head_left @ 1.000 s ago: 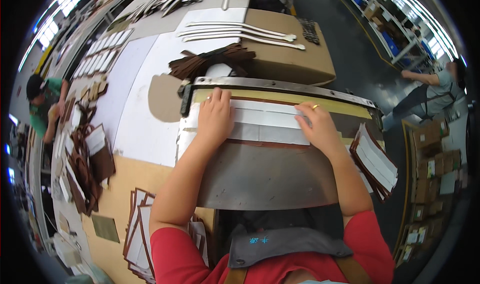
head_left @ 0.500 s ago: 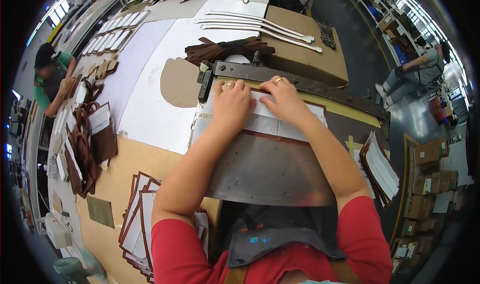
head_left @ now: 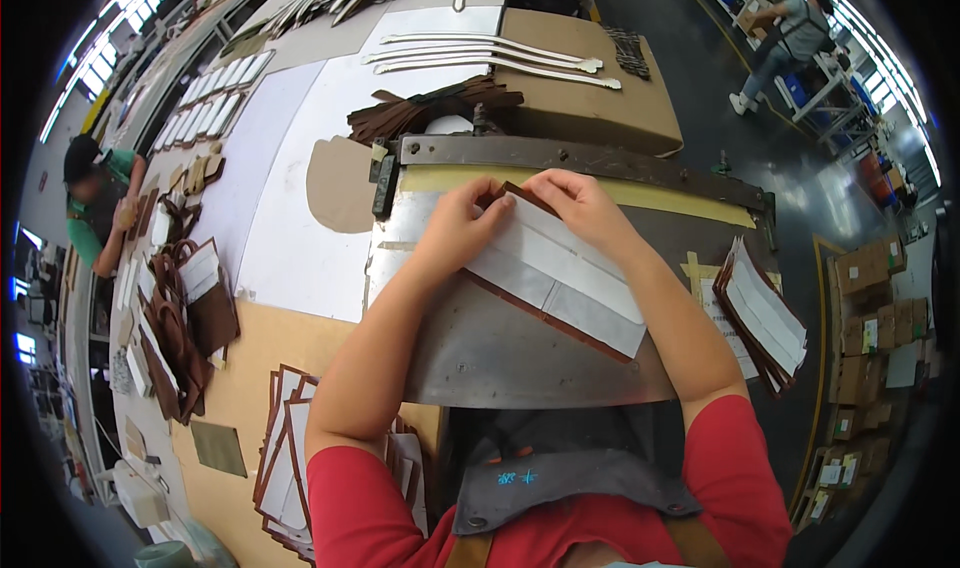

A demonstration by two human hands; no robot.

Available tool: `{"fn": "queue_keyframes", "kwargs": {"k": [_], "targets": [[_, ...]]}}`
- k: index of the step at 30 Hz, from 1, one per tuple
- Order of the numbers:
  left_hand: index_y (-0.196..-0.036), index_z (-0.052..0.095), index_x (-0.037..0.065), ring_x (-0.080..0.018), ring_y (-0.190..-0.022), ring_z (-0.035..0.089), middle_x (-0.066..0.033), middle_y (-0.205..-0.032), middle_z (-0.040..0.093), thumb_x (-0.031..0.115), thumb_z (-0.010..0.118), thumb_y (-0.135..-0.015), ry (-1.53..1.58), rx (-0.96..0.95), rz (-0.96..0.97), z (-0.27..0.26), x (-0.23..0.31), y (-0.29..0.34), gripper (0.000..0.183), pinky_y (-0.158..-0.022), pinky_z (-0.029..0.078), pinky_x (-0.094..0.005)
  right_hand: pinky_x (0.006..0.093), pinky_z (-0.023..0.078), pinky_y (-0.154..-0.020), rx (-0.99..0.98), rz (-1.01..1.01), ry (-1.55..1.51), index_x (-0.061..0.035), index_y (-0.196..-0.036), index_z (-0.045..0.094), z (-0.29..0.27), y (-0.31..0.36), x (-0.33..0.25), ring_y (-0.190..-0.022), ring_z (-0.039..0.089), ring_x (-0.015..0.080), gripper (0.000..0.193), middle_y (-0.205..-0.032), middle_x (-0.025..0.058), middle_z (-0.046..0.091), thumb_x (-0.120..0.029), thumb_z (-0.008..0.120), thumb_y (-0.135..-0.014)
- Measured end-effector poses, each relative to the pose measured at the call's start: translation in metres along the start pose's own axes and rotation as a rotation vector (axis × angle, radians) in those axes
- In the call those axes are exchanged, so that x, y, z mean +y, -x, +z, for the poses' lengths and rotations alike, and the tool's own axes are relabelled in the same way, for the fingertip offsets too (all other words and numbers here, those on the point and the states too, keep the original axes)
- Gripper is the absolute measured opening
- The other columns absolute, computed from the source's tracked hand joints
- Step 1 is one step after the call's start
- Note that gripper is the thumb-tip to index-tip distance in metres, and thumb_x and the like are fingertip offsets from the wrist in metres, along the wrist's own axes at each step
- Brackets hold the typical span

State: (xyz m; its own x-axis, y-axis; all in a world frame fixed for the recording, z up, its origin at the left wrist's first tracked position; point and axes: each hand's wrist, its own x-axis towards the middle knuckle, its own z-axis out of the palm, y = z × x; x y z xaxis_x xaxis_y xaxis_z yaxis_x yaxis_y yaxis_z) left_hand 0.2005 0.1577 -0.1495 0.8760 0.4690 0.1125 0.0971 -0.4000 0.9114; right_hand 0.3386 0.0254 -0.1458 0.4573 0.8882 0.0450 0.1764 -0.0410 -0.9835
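A flat leather panel point(head_left: 556, 280), white-faced with brown edges, lies slantwise above a grey metal machine plate point(head_left: 500, 353). My left hand point(head_left: 462, 226) pinches its upper left corner. At the top edge, my right hand point(head_left: 578, 208) has thumb and fingers closed on the same panel. The two hands are close together, with the panel's brown corner showing between them. Behind them runs a metal bar point(head_left: 590, 158) with a yellow strip point(head_left: 640, 200) along its near side.
Similar panels are stacked at lower left point(head_left: 285, 458) and right point(head_left: 765, 313). Beyond the bar are a brown strap bundle point(head_left: 435, 108), pale straps point(head_left: 490, 53) and a cardboard box point(head_left: 580, 78). A co-worker point(head_left: 100, 198) works at left; another person point(head_left: 790, 43) stands far right.
The panel has turned from lying along the bar to a slant, its right end swinging toward me. My fingers have moved to its upper left corner. The person at far right has stood up.
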Motion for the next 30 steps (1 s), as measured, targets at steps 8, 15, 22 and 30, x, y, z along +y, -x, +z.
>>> {"fn": "queue_keyframes", "kwargs": {"k": [8, 15, 22, 30], "targets": [[-0.093, 0.058, -0.002, -0.0109, -0.075, 0.052, -0.0028, -0.080, 0.059, 0.014, 0.060, -0.088, -0.015, 0.061, 0.091, 0.017, 0.000, 0.006, 0.017, -0.069, 0.043, -0.0248, 0.0259, 0.041, -0.058, 0.144, -0.151, 0.259, -0.0013, -0.088, 0.065, 0.006, 0.010, -0.006, -0.063, 0.049, 0.0087, 0.016, -0.073, 0.0009, 0.059, -0.017, 0.061, -0.086], [-0.101, 0.058, 0.003, -0.0286, -0.091, 0.056, -0.0120, -0.097, 0.061, 0.018, 0.062, -0.084, -0.243, 0.338, 0.288, 0.014, 0.006, 0.003, 0.023, -0.083, 0.039, -0.0363, 0.0261, 0.043, -0.056, 0.056, 0.011, 0.391, -0.0021, -0.085, 0.064, -0.024, 0.053, 0.000, -0.063, 0.053, 0.0106, 0.015, -0.078, 0.0032, 0.063, -0.017, 0.062, -0.086], [-0.121, 0.054, 0.011, -0.0272, -0.117, 0.046, -0.0098, -0.126, 0.051, 0.021, 0.062, -0.084, -0.636, 0.245, 0.575, 0.028, 0.036, 0.020, 0.039, -0.099, 0.027, -0.0425, 0.0284, 0.053, -0.062, 0.511, 0.022, -0.477, -0.0032, -0.103, 0.052, -0.056, 0.044, 0.001, -0.079, 0.062, 0.0125, 0.019, -0.096, 0.0054, 0.061, -0.017, 0.057, -0.091], [-0.110, 0.058, 0.014, -0.0290, -0.106, 0.049, -0.0070, -0.116, 0.055, 0.023, 0.056, -0.088, -0.789, -0.049, 0.342, 0.030, 0.015, 0.020, 0.024, -0.092, 0.034, -0.0427, 0.0253, 0.052, -0.053, -0.440, 0.370, -0.115, -0.0010, -0.089, 0.060, -0.051, 0.072, -0.038, -0.061, 0.066, 0.0185, 0.021, -0.079, 0.0103, 0.066, -0.019, 0.051, -0.094]]}}
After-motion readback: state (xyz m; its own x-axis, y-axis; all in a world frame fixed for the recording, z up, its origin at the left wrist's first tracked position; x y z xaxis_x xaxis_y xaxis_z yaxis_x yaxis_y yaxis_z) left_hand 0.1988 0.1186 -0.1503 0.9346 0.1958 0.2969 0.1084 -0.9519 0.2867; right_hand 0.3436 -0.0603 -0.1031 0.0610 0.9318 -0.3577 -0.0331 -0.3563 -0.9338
